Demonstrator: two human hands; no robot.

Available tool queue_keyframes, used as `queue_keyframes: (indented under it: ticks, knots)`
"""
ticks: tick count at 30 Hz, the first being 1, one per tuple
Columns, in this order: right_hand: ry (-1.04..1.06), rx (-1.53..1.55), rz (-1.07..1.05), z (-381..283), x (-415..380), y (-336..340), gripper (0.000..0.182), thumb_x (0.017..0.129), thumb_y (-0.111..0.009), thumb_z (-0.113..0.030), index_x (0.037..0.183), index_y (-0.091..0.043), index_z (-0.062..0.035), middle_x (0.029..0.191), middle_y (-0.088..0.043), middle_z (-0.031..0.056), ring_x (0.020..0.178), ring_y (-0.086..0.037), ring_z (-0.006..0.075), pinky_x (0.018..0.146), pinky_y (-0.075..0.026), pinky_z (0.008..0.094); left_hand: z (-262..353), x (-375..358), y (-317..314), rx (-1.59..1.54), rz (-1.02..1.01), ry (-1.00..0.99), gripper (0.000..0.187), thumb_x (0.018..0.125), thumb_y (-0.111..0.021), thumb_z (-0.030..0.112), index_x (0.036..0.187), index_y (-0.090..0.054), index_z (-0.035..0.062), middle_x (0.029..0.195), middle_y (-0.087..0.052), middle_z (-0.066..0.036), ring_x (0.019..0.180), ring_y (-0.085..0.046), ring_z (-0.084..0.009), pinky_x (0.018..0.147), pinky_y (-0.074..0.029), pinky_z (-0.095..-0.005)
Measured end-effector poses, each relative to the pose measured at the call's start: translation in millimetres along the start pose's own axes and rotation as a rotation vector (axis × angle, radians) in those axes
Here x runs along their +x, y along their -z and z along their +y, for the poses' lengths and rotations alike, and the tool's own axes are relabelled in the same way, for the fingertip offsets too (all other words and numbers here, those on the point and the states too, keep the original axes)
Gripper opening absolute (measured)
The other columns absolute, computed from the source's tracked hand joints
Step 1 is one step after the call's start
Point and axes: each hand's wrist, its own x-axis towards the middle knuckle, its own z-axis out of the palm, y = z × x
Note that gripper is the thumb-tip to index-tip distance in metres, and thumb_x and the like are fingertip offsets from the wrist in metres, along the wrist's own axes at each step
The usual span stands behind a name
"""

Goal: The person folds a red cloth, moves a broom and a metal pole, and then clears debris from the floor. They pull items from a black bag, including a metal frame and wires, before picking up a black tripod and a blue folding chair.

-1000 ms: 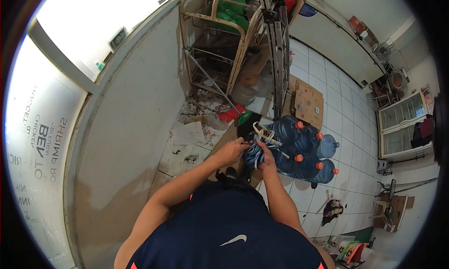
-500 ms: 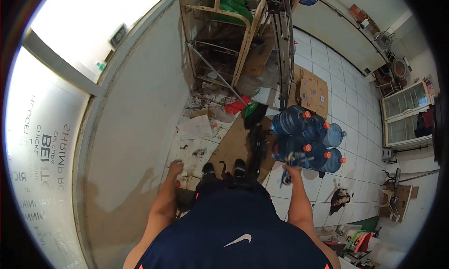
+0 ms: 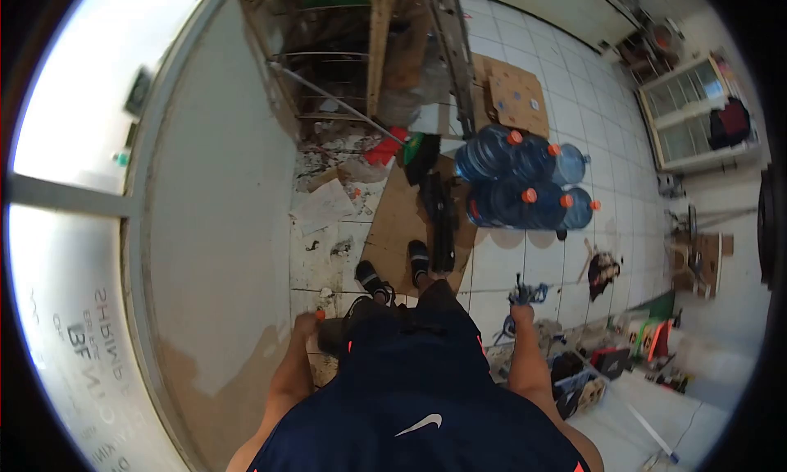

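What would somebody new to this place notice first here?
Probably the blue water jugs with orange caps, clustered on the white tiles right of the cardboard. Next, the green-and-black broom head beside something red, left of the jugs. Nearer the camera, the right hand holds a blue tangled bundle.

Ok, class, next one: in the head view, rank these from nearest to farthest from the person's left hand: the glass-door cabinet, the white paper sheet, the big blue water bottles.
From the left hand:
1. White paper sheet, left floor.
2. Blue water bottles, right of centre.
3. Glass-door cabinet, far right.
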Motion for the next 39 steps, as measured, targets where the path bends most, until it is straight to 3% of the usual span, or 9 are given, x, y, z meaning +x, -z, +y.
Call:
queue_keyframes:
  ticks: [2, 3, 5, 9, 16, 18, 25, 29, 39]
  knots:
    - [0.052, 0.009, -0.069, -12, 6, -4, 0.039, 0.070, -0.060, -0.030, 0.085, -0.066, 0.0047, 0.091, -0.062, 0.0280, 0.089, -0.060, 0.0428, 0.079, -0.049, 0.0462, 26, -5, 51, -1.277, 0.329, 0.026, 0.032, 0.084, -0.056, 0.024, 0.111, -0.056, 0.0053, 0.092, -0.062, -0.010, 0.082, -0.060, -0.0228, 0.072, -0.048, -0.0389]
    - [0.023, 0.072, -0.013, -21, 2, -2, 0.037, 0.069, -0.060, -0.029, 0.085, -0.066, 0.0045, 0.091, -0.063, 0.0275, 0.089, -0.060, 0.0423, 0.079, -0.049, 0.0461, 62, -25, 100, -1.542, 0.420, 0.013, 0.031, 0.087, -0.053, 0.026, 0.107, -0.055, 0.0016, 0.092, -0.062, -0.010, 0.083, -0.060, -0.0205, 0.067, -0.048, -0.0325]
    - [0.018, 0.091, 0.045, -51, -11, 14, 0.032, 0.071, -0.058, -0.028, 0.079, -0.066, 0.0024, 0.088, -0.064, 0.0250, 0.086, -0.061, 0.0410, 0.077, -0.049, 0.0466, 116, -52, 178, -1.433, 0.502, -0.235, 0.040, 0.089, -0.052, 0.023, 0.124, -0.048, 0.0032, 0.103, -0.059, -0.009, 0.096, -0.057, -0.0181, 0.080, -0.045, -0.0312]
    - [-0.012, 0.174, 0.061, -132, -59, 92, 0.026, 0.070, -0.061, -0.020, 0.084, -0.064, 0.0016, 0.088, -0.064, 0.0228, 0.082, -0.062, 0.0398, 0.073, -0.051, 0.0450, 228, -108, 268, -0.980, 0.631, -0.771, 0.039, 0.086, -0.059, 0.017, 0.121, -0.051, 0.0025, 0.103, -0.059, -0.008, 0.097, -0.056, -0.0161, 0.084, -0.045, -0.0320]
    - [0.358, 0.174, 0.072, -163, -86, 126, 0.025, 0.068, -0.065, -0.023, 0.082, -0.063, -0.0019, 0.078, -0.065, 0.0163, 0.075, -0.064, 0.0334, 0.066, -0.051, 0.0432, 406, -247, 227, -0.275, 0.179, -1.340, 0.065, 0.070, -0.076, 0.018, 0.126, -0.047, 0.0029, 0.122, -0.052, -0.015, 0.120, -0.046, -0.0268, 0.102, -0.033, -0.0411]
    - [0.543, 0.303, 0.117, -154, -91, 125, 0.022, 0.067, -0.066, -0.021, 0.079, -0.063, -0.0030, 0.076, -0.065, 0.0145, 0.073, -0.064, 0.0326, 0.062, -0.051, 0.0432, 442, -232, 184, 0.079, 0.349, -1.537, 0.081, 0.065, -0.079, 0.022, 0.133, -0.038, 0.0034, 0.124, -0.049, -0.018, 0.123, -0.042, -0.0320, 0.106, -0.026, -0.0475]
    - [0.731, 0.192, 0.309, -95, -101, 137, 0.010, 0.066, -0.062, -0.008, 0.075, -0.065, -0.0040, 0.069, -0.064, 0.0141, 0.068, -0.065, 0.0311, 0.059, -0.050, 0.0411, 515, -142, 91, 0.615, 0.688, -1.177, 0.102, 0.059, -0.078, 0.021, 0.141, -0.019, 0.0034, 0.113, -0.055, -0.017, 0.116, -0.048, -0.0312, 0.107, -0.021, -0.0523]
    - [0.748, 0.139, -0.046, -40, -79, 168, 0.009, 0.061, -0.063, -0.006, 0.068, -0.065, 0.0003, 0.070, -0.064, 0.0208, 0.069, -0.065, 0.0331, 0.062, -0.052, 0.0413, 563, -116, 51, 0.525, 0.739, -0.997, 0.074, 0.064, -0.068, 0.009, 0.131, -0.036, 0.0035, 0.083, -0.062, -0.010, 0.089, -0.059, -0.0273, 0.104, -0.025, -0.0528]
    - [0.810, 0.314, -0.094, 40, -20, 191, 0.021, 0.061, -0.064, -0.010, 0.078, -0.065, 0.0006, 0.077, -0.064, 0.0212, 0.078, -0.064, 0.0362, 0.067, -0.051, 0.0421, 650, -118, 42, 0.660, 0.561, -0.706, 0.035, 0.061, -0.068, 0.019, 0.093, -0.061, 0.0046, 0.085, -0.065, -0.014, 0.092, -0.060, -0.0320, 0.101, -0.032, -0.0489]
